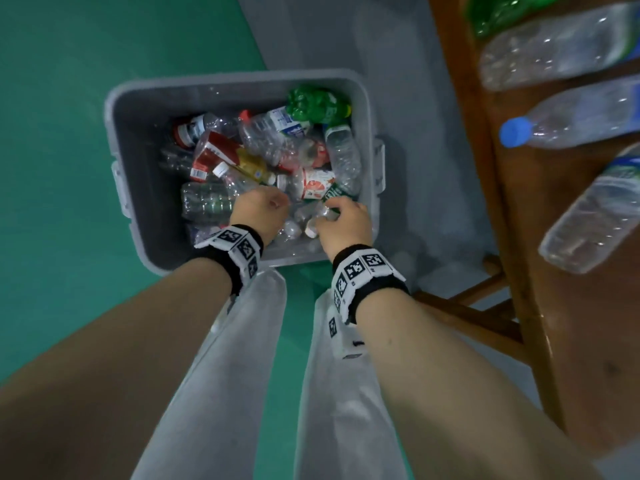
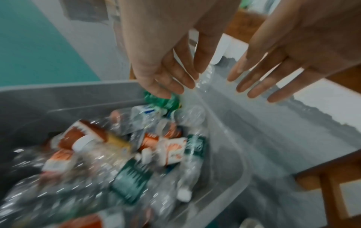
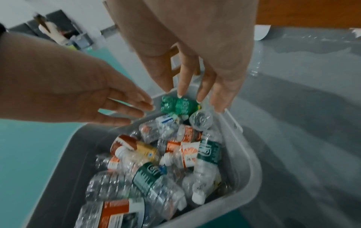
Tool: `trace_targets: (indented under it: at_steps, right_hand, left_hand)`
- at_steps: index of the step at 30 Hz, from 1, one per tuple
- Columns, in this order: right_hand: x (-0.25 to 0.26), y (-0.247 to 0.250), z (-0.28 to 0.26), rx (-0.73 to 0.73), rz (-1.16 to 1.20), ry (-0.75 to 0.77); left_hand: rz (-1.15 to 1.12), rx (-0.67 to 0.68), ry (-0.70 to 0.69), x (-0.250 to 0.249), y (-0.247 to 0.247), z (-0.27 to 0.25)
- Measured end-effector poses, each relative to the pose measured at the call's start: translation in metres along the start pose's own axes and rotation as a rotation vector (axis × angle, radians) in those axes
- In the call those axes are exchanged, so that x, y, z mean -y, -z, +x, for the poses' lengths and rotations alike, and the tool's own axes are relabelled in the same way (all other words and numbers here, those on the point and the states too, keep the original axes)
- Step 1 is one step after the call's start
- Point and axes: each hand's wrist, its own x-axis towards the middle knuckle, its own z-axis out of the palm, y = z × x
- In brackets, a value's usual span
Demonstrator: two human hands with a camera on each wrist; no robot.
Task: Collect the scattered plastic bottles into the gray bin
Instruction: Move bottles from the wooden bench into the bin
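The gray bin (image 1: 235,81) stands on the floor, filled with several crushed plastic bottles: clear ones, red-labelled ones and a green one (image 1: 317,103) at its far right corner. Both hands hover over the near side of the bin. In the wrist views my left hand (image 2: 175,86) and my right hand (image 3: 205,83) have straight, spread fingers pointing down at the pile, with nothing in them. Several more bottles lie on the wooden table (image 1: 519,271) to the right, among them a clear one with a blue cap (image 1: 571,123).
The table's edge and its lower rungs (image 1: 478,306) run close beside the bin's right side. Green floor (image 1: 69,133) lies to the left and gray floor (image 1: 415,98) behind the bin. My legs in light trousers (image 1: 242,375) stand just before the bin.
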Motion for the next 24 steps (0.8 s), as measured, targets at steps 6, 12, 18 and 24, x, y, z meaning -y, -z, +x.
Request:
trace_targets:
  at_steps: [6,12,18,24]
  right_hand:
    - [-0.019,0.088,-0.019,-0.149,0.127,0.017]
    - [-0.053,0.188,-0.030,-0.469,0.252,-0.010]
    - [-0.090,0.259,-0.024,-0.763,0.239,-0.052]
    - [-0.124,0.282,-0.007,-0.801,0.244,-0.162]
  left_hand:
    - [-0.117,-0.033,-0.146,-0.104,-0.036,-0.027]
    - [-0.262,-0.076,-0.326,-0.197,-0.074,-0.052]
    - [-0.299,-0.176,-0.625,-0.273,-0.108,-0.072]
    - [-0.094,-0.293,-0.787,-0.320,-0.140,-0.048]
